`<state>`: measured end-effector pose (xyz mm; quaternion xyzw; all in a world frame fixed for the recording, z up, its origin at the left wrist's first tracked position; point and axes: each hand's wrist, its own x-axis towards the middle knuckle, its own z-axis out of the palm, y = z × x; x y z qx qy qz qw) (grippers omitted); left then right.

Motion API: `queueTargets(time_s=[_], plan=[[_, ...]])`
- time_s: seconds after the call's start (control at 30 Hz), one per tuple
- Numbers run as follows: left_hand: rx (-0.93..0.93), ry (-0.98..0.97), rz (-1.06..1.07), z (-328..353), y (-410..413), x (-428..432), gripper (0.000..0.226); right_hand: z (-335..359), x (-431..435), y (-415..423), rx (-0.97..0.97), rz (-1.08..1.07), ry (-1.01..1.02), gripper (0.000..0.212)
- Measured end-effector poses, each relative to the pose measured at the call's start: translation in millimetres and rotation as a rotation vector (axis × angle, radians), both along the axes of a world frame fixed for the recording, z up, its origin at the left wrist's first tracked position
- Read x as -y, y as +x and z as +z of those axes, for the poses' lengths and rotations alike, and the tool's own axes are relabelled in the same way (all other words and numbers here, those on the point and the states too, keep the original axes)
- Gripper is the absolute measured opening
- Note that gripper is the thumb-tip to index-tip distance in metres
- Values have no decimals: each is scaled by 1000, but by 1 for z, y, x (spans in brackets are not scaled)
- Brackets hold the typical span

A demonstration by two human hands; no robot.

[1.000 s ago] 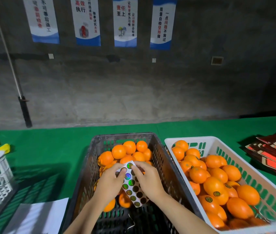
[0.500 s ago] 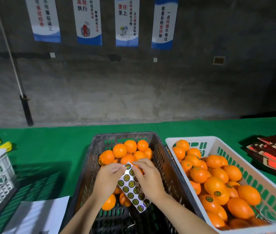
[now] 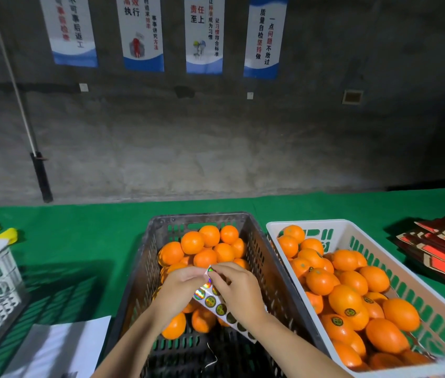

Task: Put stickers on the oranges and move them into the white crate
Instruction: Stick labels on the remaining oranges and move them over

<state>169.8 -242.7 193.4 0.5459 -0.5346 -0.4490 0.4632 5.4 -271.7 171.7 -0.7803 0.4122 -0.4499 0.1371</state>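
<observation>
Sticker sheet [image 3: 217, 302] is pinched by left hand [image 3: 179, 291] and right hand [image 3: 239, 290] above the dark crate [image 3: 273, 274] of oranges [image 3: 192, 242] — white crate [image 3: 379, 236] stands just right, part-filled.

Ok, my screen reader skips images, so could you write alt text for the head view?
Both hands, left hand and right hand, hold a sticker sheet over a dark crate of oranges. To its right, a white crate holds stickered oranges on the green table.
</observation>
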Motion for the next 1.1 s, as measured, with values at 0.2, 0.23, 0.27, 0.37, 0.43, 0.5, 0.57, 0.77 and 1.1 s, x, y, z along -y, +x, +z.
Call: queueTargets(time_s=[0.2,0.23,0.27,0.37,0.43,0.5,0.57,0.77,1.1], plan=[[20,2,58,1,-1,1,31,-4,3,2,-29,-3,113,36],[30,2,57,0,0,2,31,-4,4,2,-17,0,124,35],[43,0,54,-1,0,2,30,-4,4,2,-5,-1,130,33],[59,-11,57,-2,0,2,27,-5,3,1,-14,-16,116,31],[37,-14,70,-1,0,1,26,-5,3,0,-39,-26,72,32],[30,-9,84,0,1,1,26,-4,1,0,-54,-39,10,32],[14,1,94,1,1,1,25,-4,0,0,-74,-50,-50,30],[22,34,102,-1,3,1,20,-2,-3,2,-162,-92,-182,20],[49,63,78,1,3,1,25,-3,-3,2,-128,3,-104,16]])
